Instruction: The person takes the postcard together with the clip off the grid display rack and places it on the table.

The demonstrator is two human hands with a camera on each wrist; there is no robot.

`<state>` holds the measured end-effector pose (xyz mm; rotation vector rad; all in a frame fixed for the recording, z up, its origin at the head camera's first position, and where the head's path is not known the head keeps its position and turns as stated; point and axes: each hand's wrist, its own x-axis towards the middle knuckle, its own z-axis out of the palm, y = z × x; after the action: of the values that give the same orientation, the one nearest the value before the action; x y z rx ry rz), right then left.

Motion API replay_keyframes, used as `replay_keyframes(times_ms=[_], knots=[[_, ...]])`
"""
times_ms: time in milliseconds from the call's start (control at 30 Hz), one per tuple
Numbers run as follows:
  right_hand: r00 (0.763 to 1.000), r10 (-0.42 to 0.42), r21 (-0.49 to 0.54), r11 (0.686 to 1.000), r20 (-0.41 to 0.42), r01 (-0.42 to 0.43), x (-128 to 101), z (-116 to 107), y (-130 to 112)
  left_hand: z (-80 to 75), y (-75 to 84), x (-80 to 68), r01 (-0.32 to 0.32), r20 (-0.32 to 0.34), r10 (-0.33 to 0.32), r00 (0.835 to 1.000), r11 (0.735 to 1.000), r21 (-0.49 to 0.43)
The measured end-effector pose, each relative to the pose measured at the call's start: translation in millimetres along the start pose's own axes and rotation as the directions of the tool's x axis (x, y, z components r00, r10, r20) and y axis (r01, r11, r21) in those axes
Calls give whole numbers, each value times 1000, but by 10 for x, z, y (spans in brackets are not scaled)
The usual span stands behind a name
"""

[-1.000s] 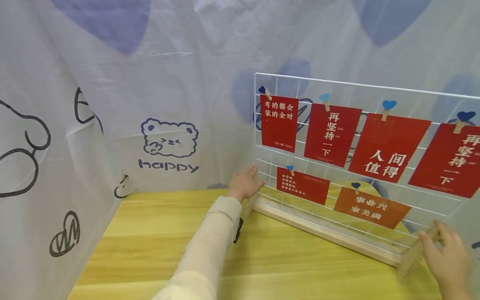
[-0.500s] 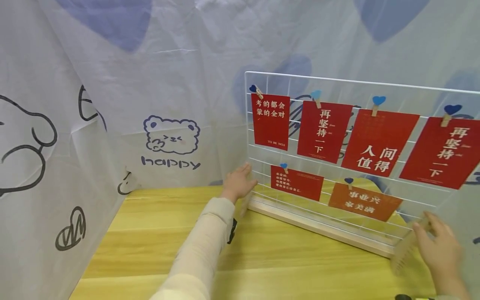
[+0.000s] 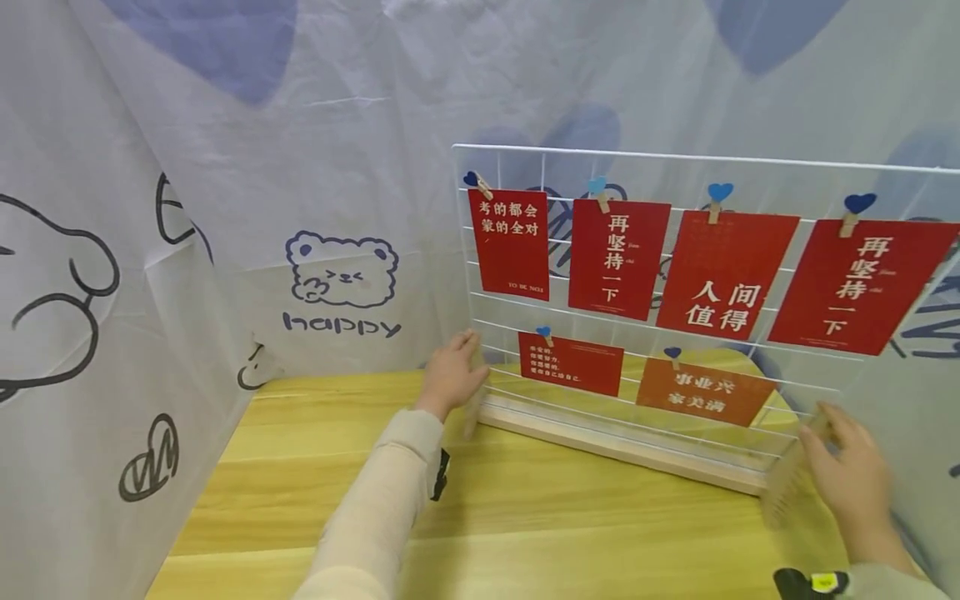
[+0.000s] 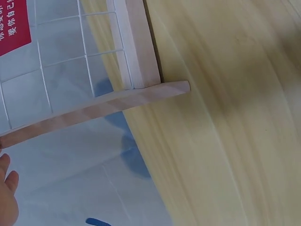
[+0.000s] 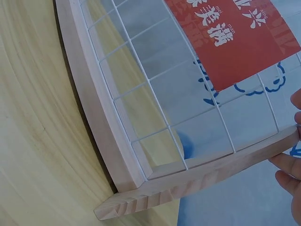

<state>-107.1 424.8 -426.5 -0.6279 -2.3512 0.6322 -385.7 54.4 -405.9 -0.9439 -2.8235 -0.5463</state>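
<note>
On the yellow wooden tabletop (image 3: 315,467) stands a white wire grid panel (image 3: 675,167), upright in a pale wooden base (image 3: 622,446). Its long axis runs level from the near right toward the far left, so the board sits at a slant to the tabletop's front edge, and its card side faces the person. The left hand (image 3: 450,375) is at the panel's left end, fingers curled round the upright wooden foot (image 3: 472,408) there; in the left wrist view only its fingertips (image 4: 7,188) show beside that foot (image 4: 94,110). The right hand (image 3: 847,479) has its grip on the right-end foot (image 3: 783,483), fingers wrapped over the top of it; the right wrist view shows the fingers (image 5: 294,167) against the foot's far end (image 5: 197,181), with the base rail (image 5: 94,108) meeting it at a right angle.

Six red cards hang from the grid under small heart-topped clips (image 3: 718,198): four in an upper row (image 3: 618,258) and two lower, wider ones (image 3: 570,363). Behind hangs a white cloth backdrop printed with a bear and the word "happy" (image 3: 341,287). A cream sleeve (image 3: 375,517) covers the left forearm.
</note>
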Motion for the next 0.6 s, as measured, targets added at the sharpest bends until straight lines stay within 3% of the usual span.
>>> replay_keyframes(times_ms=[300,600], knots=[[999,6,-64,998,43,-3,24,-30,-30,41,-34,-25,-4,-56,1,998,999,-44],[999,-11,-54,998,46,14,42,-37,2,71,-30,-8,-21,-82,16,997,998,-59]])
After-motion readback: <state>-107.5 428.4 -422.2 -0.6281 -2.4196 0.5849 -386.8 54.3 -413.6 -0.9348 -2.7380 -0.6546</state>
